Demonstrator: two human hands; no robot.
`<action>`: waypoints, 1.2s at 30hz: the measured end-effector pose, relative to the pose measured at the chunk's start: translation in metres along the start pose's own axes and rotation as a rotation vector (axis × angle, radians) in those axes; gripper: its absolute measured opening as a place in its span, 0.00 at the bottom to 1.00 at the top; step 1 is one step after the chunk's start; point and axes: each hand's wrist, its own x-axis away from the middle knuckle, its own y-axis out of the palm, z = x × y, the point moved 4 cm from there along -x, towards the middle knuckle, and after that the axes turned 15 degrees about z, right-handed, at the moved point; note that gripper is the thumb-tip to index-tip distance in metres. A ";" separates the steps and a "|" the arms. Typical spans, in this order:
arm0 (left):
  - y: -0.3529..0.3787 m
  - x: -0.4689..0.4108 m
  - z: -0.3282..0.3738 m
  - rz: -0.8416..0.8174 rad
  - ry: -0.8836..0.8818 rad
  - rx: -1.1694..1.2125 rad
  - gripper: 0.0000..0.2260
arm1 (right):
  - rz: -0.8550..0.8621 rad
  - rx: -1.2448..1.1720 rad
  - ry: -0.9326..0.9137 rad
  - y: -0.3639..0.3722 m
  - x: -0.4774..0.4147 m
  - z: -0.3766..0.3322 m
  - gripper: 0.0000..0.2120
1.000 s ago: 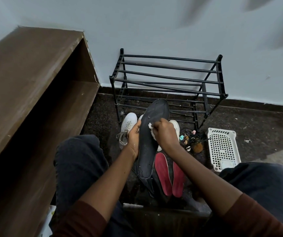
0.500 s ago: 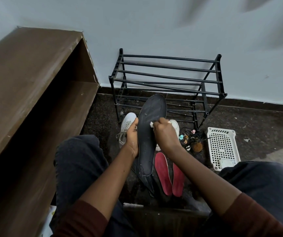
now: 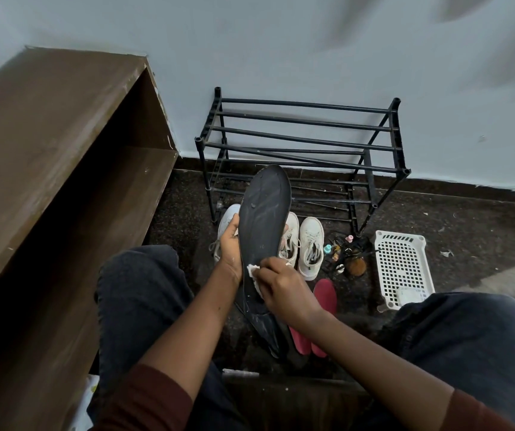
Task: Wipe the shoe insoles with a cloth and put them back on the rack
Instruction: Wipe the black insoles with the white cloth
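Left hand [image 3: 230, 247] fingers clamped on black insole [image 3: 264, 213] edge; right hand [image 3: 281, 283] pinches cloth [image 3: 252, 270]. Insole looks light, floppy: support it mid-length.

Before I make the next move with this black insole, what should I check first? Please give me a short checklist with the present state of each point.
1. Left hand grips the black insole by its edge: ok.
2. Right hand holds the cloth against the insole's lower part: ok.
3. Insole surface is clean: not ok, pale streaks show on the upper part.
4. Other side of the insole: cannot tell, hidden.
5. Rack stands upright, top bars free: ok.
6. Red insoles on the floor wiped: cannot tell.
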 end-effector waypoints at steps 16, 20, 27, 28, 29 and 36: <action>0.008 0.006 0.004 -0.090 0.060 -0.019 0.25 | 0.143 0.066 0.060 -0.009 -0.053 0.025 0.02; 0.005 0.001 0.006 -0.038 0.070 -0.028 0.30 | -0.060 -0.077 -0.033 -0.009 -0.029 0.003 0.05; 0.000 -0.005 0.006 -0.057 0.078 -0.011 0.32 | 0.354 -0.267 0.648 -0.052 -0.062 0.041 0.02; 0.000 -0.006 0.005 -0.058 0.074 -0.039 0.35 | 0.355 -0.264 0.653 -0.052 -0.067 0.041 0.02; 0.001 -0.007 0.003 -0.056 0.066 -0.061 0.35 | 0.339 -0.247 0.639 -0.051 -0.071 0.040 0.02; 0.012 -0.002 0.002 -0.039 0.060 -0.007 0.24 | 0.188 0.015 0.264 -0.019 -0.072 0.024 0.20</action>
